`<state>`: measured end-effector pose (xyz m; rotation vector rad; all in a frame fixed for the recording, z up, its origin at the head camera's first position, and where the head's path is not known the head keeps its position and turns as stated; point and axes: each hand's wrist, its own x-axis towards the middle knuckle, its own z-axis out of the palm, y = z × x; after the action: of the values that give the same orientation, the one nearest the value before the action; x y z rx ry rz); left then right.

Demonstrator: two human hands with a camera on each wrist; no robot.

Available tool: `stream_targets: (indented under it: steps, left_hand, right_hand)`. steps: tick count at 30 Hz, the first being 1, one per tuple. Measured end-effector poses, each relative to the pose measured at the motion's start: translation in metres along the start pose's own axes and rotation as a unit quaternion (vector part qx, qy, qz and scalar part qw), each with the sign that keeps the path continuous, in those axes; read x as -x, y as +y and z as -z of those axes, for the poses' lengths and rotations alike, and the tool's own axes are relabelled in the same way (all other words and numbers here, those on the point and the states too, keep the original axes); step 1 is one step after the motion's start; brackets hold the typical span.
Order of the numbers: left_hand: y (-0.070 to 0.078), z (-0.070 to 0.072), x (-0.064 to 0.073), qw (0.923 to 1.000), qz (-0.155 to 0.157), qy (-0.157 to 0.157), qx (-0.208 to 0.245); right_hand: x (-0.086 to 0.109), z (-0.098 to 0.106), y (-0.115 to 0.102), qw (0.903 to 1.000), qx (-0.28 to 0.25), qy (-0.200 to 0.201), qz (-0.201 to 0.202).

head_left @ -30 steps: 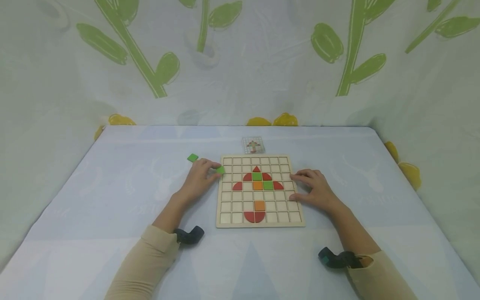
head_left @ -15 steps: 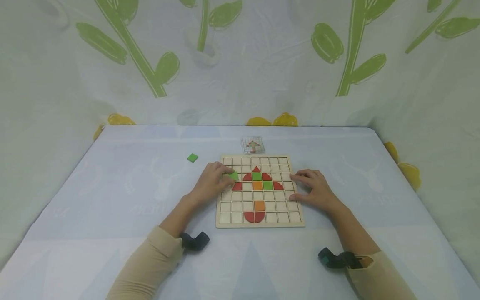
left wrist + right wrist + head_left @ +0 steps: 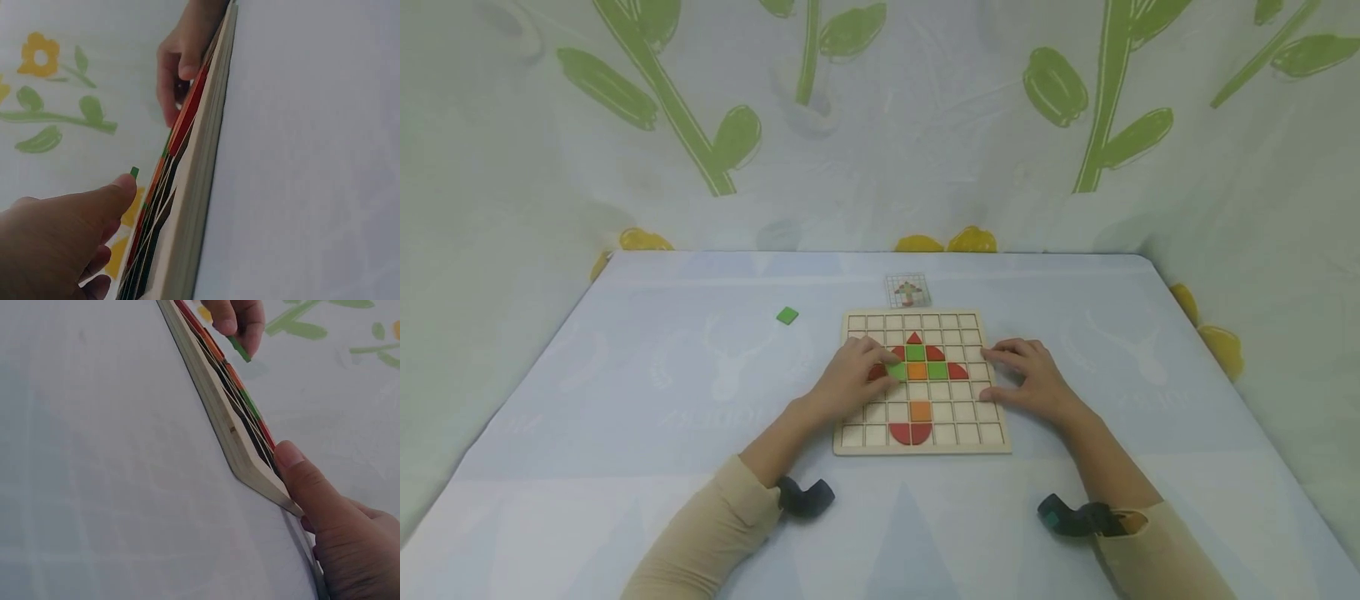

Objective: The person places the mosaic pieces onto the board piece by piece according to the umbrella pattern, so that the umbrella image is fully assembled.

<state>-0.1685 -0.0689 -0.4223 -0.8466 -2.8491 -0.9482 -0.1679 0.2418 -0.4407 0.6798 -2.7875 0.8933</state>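
My left hand [image 3: 852, 375] pinches a green square tile [image 3: 897, 372] between thumb and fingers, over the left-middle cells of the wooden grid board [image 3: 921, 451]. The right wrist view shows this green tile [image 3: 239, 349] tilted just above the board. My right hand [image 3: 1030, 379] rests at the board's right rim, thumb and fingers spread apart and touching it. Set in the board are a red triangle [image 3: 914, 338], red quarter-round tiles [image 3: 957, 371], green squares [image 3: 937, 370] and orange squares [image 3: 921, 412]. My left fingers partly cover the red tiles on the left.
One loose green square tile [image 3: 787, 316] lies on the table to the board's upper left. A small pattern card [image 3: 907, 290] with a gridded picture lies just behind the board. Pale cloth [image 3: 880, 533] covers the table, and a leaf-printed curtain [image 3: 925, 150] hangs behind.
My left hand has moved right and slightly towards me, carrying the green square tile from the board's left rim to the cells left of the orange square. The right hand has stayed put.
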Motion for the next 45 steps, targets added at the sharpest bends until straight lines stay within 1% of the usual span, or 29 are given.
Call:
stream_targets:
  steps: [7,15,18,25,27,32,35,39,42,45]
  left_hand:
    - [0.010,-0.008,-0.003,0.9996,-0.012,-0.023,-0.013]
    - [0.013,-0.016,0.000,0.9980,-0.037,-0.042,-0.031]
    - [0.015,-0.017,0.001,0.9974,-0.037,-0.049,-0.038]
    - [0.019,-0.019,0.003,0.9973,-0.043,-0.040,-0.045]
    - [0.020,-0.019,0.002,0.9976,-0.043,-0.036,-0.042]
    - [0.021,-0.019,0.001,0.9983,-0.046,-0.025,-0.026]
    - [0.021,-0.018,0.000,0.9985,-0.041,-0.025,-0.024]
    - [0.019,-0.016,-0.002,0.9991,-0.022,-0.024,-0.026]
    - [0.017,-0.013,-0.004,0.9997,0.002,-0.017,-0.018]
    - [0.014,-0.008,-0.004,0.9999,0.013,-0.002,-0.007]
  right_hand:
    - [-0.002,0.000,0.002,0.9999,-0.003,0.008,0.011]
    - [-0.001,0.001,0.000,1.0000,0.000,0.003,0.007]
    - [0.000,0.000,0.001,1.0000,0.004,0.002,0.007]
    - [0.000,-0.002,0.003,0.9997,0.006,0.009,0.020]
    - [0.001,-0.002,0.003,0.9996,0.005,0.012,0.023]
    - [0.002,-0.001,0.004,0.9998,0.008,0.008,0.015]
    - [0.002,-0.001,0.004,0.9999,0.006,0.005,0.011]
    - [0.002,-0.001,0.003,0.9999,0.001,0.005,0.012]
    - [0.001,-0.001,0.002,0.9999,0.000,0.007,0.015]
    - [0.000,0.000,0.001,0.9999,0.002,0.008,0.014]
